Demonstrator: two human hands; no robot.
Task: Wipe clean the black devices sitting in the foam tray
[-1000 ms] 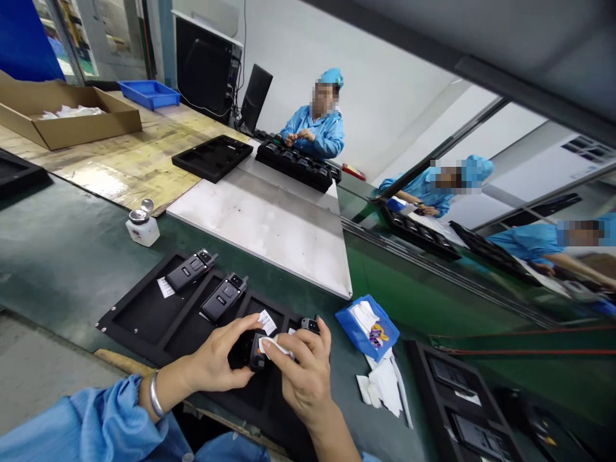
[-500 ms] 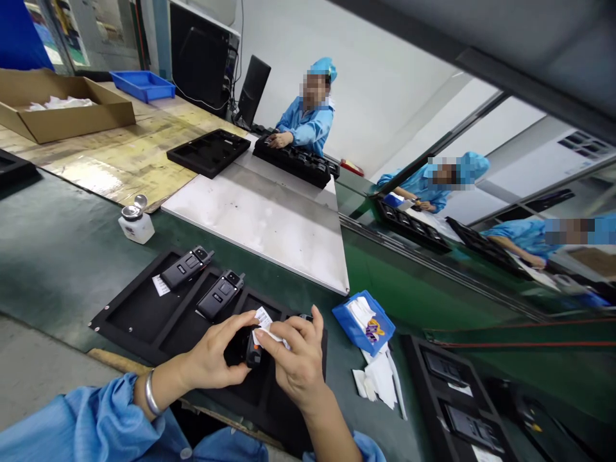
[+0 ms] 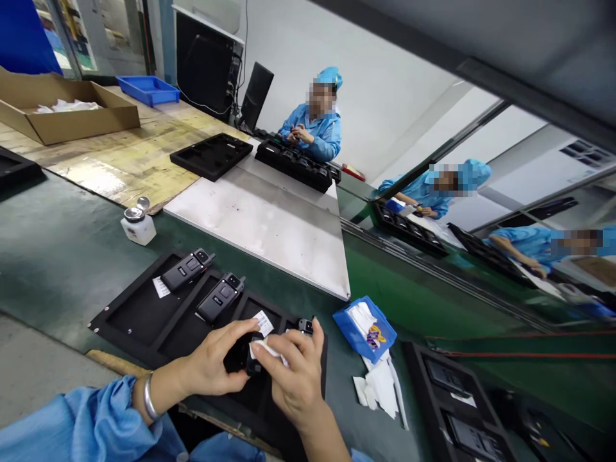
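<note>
1. Hands together: left hand pinching a black handheld radio, right hand pressing a white wipe against its body.
2. Radio held steady over the black foam tray, just beside a seated radio.

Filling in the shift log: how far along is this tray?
Looks done: two black handheld units lie in compartments of the black tray, with a paper slip beside the first. In hand: the left hand holds a third unit while the right hand presses a white wipe on it. Left: a fourth unit sits beyond the hands.
</note>
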